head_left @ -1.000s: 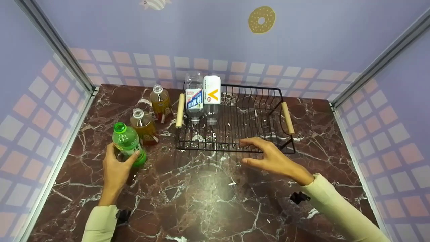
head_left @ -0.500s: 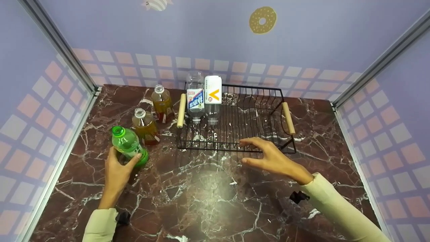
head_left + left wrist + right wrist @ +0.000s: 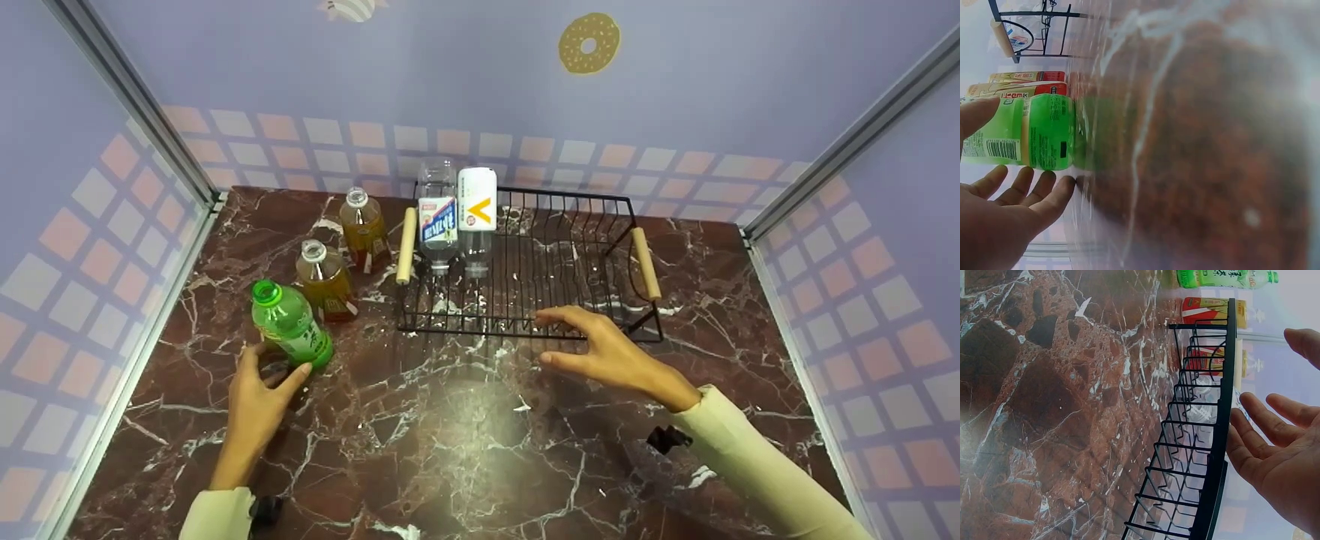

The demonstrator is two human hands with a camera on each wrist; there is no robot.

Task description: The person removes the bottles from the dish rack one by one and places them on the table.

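A green plastic bottle (image 3: 291, 322) stands upright on the marble-patterned table, its cap off. My left hand (image 3: 259, 394) is just in front of it, thumb and fingers spread; the left wrist view shows the fingers (image 3: 1044, 194) straight and a small gap below the bottle. Over the front rail of the black wire rack (image 3: 540, 330) hovers my right hand (image 3: 611, 360), fingers loosely extended and holding nothing. Inside the rack's left part, a clear bottle with a blue-and-white label (image 3: 438, 219) and a white-labelled bottle (image 3: 477, 199) lie side by side.
Two uncapped bottles with amber labels, a nearer bottle (image 3: 326, 281) and a farther bottle (image 3: 364, 229), stand between the green bottle and the rack. Wooden handles (image 3: 406, 246) sit at the rack's ends. Lilac panels (image 3: 480, 75) enclose the table's back and sides.
My left hand held the green bottle and set it upright from a slight tilt. Its fingers have let go and drawn back toward me. The right hand stays in place.
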